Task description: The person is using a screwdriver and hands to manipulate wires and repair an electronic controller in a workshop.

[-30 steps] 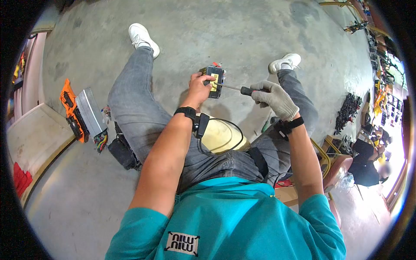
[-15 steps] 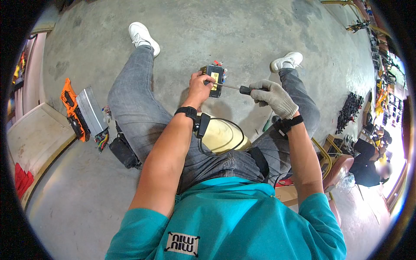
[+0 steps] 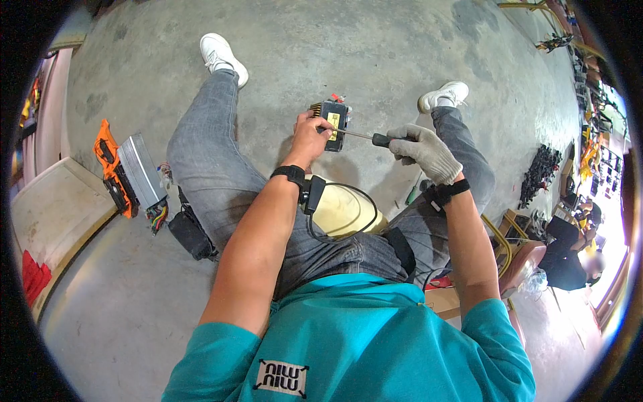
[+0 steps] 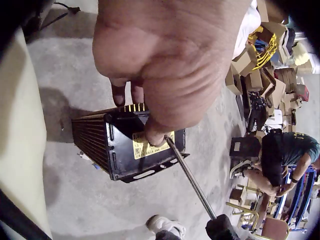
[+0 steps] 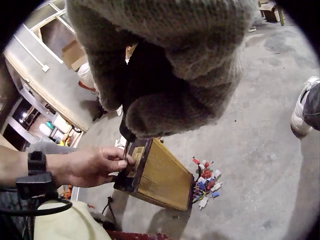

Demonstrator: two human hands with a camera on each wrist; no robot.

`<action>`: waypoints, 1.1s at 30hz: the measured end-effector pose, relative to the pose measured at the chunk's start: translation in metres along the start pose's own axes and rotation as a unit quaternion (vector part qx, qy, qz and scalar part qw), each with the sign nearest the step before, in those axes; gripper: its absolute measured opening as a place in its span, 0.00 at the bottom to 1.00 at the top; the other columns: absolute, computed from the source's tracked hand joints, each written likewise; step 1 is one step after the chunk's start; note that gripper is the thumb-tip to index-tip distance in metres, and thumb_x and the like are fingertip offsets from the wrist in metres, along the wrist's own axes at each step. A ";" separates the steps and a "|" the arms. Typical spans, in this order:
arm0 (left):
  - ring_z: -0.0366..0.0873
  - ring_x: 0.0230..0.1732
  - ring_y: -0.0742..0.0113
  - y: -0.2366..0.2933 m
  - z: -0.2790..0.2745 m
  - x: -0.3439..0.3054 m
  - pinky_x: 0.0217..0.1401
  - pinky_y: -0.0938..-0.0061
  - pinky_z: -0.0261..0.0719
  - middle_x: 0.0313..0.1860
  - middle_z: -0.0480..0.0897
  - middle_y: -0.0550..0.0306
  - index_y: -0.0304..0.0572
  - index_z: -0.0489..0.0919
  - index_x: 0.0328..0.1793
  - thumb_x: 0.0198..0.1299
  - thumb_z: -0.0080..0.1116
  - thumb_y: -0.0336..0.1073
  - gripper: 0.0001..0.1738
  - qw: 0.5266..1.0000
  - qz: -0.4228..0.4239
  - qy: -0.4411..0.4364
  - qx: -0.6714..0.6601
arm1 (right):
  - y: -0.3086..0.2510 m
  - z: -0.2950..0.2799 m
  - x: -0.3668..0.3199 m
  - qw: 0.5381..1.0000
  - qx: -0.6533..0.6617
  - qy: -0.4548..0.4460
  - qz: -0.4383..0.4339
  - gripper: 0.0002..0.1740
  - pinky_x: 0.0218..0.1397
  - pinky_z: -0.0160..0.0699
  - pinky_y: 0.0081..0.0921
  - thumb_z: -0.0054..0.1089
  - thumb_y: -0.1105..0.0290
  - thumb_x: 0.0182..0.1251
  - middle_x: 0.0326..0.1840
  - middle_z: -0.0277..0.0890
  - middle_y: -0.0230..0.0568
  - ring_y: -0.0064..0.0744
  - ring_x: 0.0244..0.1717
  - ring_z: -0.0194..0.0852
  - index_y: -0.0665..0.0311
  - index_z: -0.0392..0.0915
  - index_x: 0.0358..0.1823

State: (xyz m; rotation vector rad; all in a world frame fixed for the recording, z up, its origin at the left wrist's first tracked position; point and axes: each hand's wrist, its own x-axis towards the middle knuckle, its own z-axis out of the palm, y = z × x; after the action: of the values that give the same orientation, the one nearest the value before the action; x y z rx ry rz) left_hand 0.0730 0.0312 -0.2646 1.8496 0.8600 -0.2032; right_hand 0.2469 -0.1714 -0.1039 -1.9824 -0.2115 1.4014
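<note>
Our left hand [image 3: 309, 139] gripped the finned box [image 4: 121, 145] between our legs [image 3: 214, 147]; whether it touched the floor [image 3: 375, 67] we couldn't tell. Our gloved right hand [image 3: 423, 153] clasped the screwdriver [image 3: 355, 134], its tip at the yellow label [image 4: 141, 149], beside our left thumb [image 4: 155, 137]. We judged we were seating the tip; the next move seemingly called for firm bracing and controlled pressure.

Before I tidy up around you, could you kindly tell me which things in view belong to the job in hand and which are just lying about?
In the job:
- finned box, with the left hand on it
- screwdriver, held by the gloved right hand

Seemingly lying about:
- orange part
- silver box beside it
- red cloth
</note>
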 end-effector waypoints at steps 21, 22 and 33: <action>0.69 0.74 0.43 0.000 0.000 0.000 0.77 0.58 0.70 0.75 0.67 0.41 0.47 0.88 0.46 0.60 0.72 0.32 0.08 1.000 -0.001 0.006 0.012 | 0.000 0.000 0.001 1.000 -0.020 0.011 -0.013 0.24 0.38 0.78 0.20 0.70 0.60 0.63 0.34 0.81 0.31 0.21 0.32 0.77 0.70 0.84 0.55; 0.69 0.74 0.42 0.000 0.000 0.000 0.77 0.58 0.70 0.75 0.68 0.42 0.48 0.88 0.46 0.60 0.73 0.32 0.08 1.000 0.000 0.007 0.014 | 0.000 0.000 0.002 1.000 -0.021 0.012 -0.010 0.24 0.37 0.78 0.20 0.70 0.60 0.63 0.33 0.81 0.31 0.21 0.32 0.78 0.70 0.84 0.55; 0.70 0.73 0.42 -0.006 0.003 0.002 0.77 0.57 0.70 0.74 0.68 0.40 0.48 0.88 0.46 0.60 0.73 0.31 0.09 1.000 0.013 0.014 0.013 | 0.001 0.000 0.001 0.999 -0.033 0.021 0.000 0.24 0.37 0.78 0.19 0.70 0.59 0.63 0.33 0.82 0.30 0.20 0.32 0.78 0.69 0.85 0.55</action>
State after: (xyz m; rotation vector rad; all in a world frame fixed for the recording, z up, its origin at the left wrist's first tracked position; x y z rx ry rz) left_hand 0.0713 0.0306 -0.2707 1.8910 0.8563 -0.1724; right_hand 0.2476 -0.1713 -0.1052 -2.0640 -0.2410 1.3677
